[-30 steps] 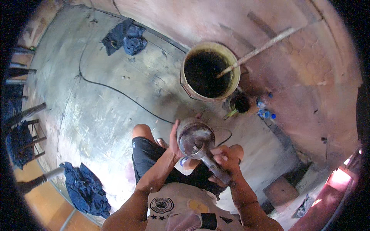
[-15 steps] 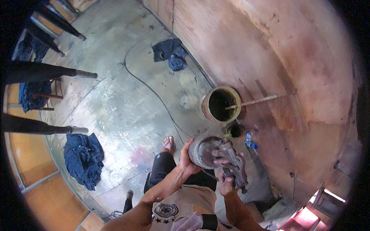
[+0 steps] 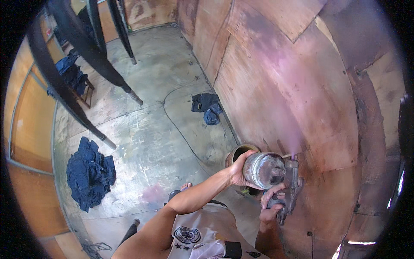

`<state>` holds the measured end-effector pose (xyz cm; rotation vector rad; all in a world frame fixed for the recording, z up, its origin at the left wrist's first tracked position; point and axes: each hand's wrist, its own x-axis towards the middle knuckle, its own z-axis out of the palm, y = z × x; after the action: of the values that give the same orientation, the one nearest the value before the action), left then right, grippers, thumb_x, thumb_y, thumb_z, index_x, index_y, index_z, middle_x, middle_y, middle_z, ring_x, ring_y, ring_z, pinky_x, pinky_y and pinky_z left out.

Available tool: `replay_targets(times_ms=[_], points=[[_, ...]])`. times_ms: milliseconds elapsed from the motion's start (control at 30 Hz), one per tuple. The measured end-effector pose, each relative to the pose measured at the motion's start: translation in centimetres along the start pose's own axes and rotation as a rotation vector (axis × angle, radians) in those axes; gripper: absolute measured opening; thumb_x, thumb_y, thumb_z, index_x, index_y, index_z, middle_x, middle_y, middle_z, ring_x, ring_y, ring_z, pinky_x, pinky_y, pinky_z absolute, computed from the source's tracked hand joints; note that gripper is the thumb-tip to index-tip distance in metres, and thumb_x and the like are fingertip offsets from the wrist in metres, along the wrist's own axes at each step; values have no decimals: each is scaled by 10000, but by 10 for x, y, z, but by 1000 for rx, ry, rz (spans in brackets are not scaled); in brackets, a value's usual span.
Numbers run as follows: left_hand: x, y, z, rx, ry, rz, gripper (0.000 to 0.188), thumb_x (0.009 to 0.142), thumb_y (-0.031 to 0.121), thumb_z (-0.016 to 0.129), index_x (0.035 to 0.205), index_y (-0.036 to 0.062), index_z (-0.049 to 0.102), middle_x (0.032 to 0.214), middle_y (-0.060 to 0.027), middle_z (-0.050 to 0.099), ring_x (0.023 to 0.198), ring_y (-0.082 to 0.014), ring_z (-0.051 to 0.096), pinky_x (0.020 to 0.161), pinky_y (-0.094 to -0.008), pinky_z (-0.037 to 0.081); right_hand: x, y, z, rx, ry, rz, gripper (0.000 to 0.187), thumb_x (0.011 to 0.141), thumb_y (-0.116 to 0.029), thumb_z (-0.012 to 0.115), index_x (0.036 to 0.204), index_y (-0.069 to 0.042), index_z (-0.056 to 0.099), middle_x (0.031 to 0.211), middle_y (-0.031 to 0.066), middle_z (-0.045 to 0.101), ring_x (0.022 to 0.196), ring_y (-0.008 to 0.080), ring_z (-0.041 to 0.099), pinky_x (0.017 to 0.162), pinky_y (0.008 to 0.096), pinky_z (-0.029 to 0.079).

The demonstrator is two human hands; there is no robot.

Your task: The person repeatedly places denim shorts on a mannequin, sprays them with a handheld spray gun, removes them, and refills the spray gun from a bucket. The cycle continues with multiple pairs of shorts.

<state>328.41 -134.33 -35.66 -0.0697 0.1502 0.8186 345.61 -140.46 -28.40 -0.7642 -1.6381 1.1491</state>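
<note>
A spray gun (image 3: 295, 179) with a large, stained metal cup (image 3: 265, 170) is held out in front of me, to the right of my body. My left hand (image 3: 242, 168) cradles the cup's left side, its fingers wrapped round it. The gun's handle is in my right hand (image 3: 272, 203), whose fingers curl round the grip. A pinkish-purple mist (image 3: 288, 129) streams from the nozzle toward the far side, in front of the brown wall panels (image 3: 319, 103). Behind the cup, a bucket (image 3: 230, 159) is partly hidden.
Dark blue garments lie in a heap (image 3: 90, 175) at left and a smaller pile (image 3: 207, 107) near the wall. Several long dark leg-like shapes (image 3: 92, 60) with grey tips hang at upper left. A thin hose (image 3: 177, 131) curves over the grey floor (image 3: 142, 138). More clothing rests on a stool (image 3: 86, 93).
Both hands have carried the spray gun up and to the right, turning it toward the wall. Purple mist now comes from it. The view has shifted, and the bucket is now partly covered.
</note>
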Motion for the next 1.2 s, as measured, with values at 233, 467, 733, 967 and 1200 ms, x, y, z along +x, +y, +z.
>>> replay_targets(times_ms=[233, 467, 733, 967, 1200], points=[[13, -10, 0, -37, -46, 5, 699, 956, 644, 376, 1433, 147, 501, 1446, -164, 516, 1307, -419, 504, 984, -712, 428, 12, -15, -4, -59, -58, -249, 625, 953, -675, 468, 948, -51, 465, 886, 118, 518, 432, 77, 423, 379, 194, 293], [-47, -82, -54, -258, -100, 444, 695, 1000, 611, 295, 1508, 148, 397, 1518, -159, 432, 1369, -404, 443, 1063, -695, 373, 19, -7, -1, 92, -469, 103, 701, 980, -679, 386, 1124, -1, 491, 1095, 179, 629, 483, 85, 453, 460, 220, 343], [-213, -93, -188, 19, 315, 662, 796, 962, 732, 293, 1519, 174, 401, 1504, -160, 464, 1359, -362, 469, 1072, -606, 400, 3, 31, 165, 171, -928, 290, 828, 949, -734, 369, 1153, 50, 538, 978, 116, 683, 495, 62, 426, 455, 222, 325], [-481, -112, -304, 86, 1379, 1136, 519, 937, 445, 669, 1283, 59, 637, 1224, -111, 669, 1166, -253, 605, 975, -464, 509, -21, 17, 355, 279, -1226, 363, 815, 992, -594, 477, 1486, 35, 320, 1035, 137, 695, 503, 53, 425, 459, 218, 356], [-673, -154, -326, -419, 1421, 1597, 509, 951, 311, 680, 1290, -41, 536, 1295, -200, 623, 1249, -297, 575, 1019, -461, 507, -37, -33, 533, 306, -1407, 284, 781, 1006, -521, 522, 1547, -7, 291, 968, 94, 711, 499, 30, 443, 455, 200, 364]])
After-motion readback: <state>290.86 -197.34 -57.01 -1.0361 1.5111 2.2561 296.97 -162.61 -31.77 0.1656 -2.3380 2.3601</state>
